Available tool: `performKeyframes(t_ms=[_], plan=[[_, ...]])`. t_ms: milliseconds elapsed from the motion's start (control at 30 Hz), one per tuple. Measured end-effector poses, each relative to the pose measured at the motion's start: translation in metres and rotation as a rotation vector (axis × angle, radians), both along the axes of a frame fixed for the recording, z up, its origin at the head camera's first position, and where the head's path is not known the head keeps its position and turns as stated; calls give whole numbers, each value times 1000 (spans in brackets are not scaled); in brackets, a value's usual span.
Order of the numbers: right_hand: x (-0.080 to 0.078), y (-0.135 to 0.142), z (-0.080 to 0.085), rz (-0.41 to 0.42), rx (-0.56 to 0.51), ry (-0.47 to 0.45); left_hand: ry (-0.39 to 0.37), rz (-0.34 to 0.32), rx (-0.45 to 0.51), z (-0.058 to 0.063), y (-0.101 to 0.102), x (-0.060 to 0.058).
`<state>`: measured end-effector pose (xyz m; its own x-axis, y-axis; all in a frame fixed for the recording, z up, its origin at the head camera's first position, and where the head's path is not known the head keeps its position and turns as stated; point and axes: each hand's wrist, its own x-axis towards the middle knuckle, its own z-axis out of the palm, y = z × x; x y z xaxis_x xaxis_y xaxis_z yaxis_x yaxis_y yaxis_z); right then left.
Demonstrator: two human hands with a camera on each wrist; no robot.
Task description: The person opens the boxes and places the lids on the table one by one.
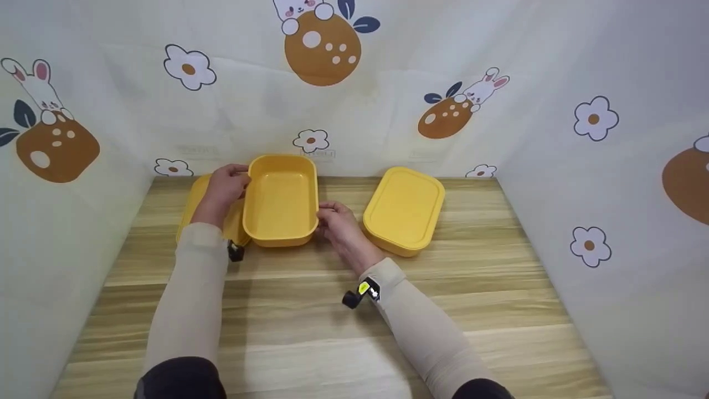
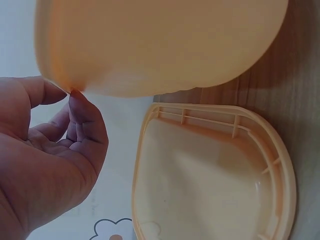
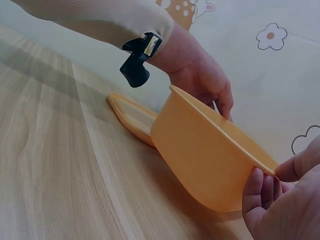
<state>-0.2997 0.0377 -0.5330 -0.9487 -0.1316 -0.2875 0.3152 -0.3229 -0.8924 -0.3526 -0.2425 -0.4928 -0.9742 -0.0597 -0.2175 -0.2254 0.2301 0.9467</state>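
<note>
Our left fingers (image 2: pixel 90 122) and right fingers (image 3: pixel 255 187) pinch the box (image 1: pixel 281 205) at opposite sides, likely to balance it.

The stripy table (image 1: pixel 310 332) has a yellow lid (image 1: pixel 234 221) at ten o'clock and a closed yellow box (image 1: pixel 404 209) at one o'clock.

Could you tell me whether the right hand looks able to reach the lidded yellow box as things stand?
Probably yes: the lidded yellow box sits beside the right hand with nothing visible between them, though that hand would first have to let go of the open container.
</note>
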Motion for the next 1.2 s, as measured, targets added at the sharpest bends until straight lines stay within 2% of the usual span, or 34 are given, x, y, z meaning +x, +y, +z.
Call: performKeyframes(t_ms=[600,1000,1200], plan=[[-3,1,-6,-2,20,7,-9,5,-10,-7,2,-2],[-4,-1,-8,-24,27,-3,-15,3,-47,-18,-3,-9],[-5,-1,-10,-25,33,5,-12,5,-41,-18,-3,-9]])
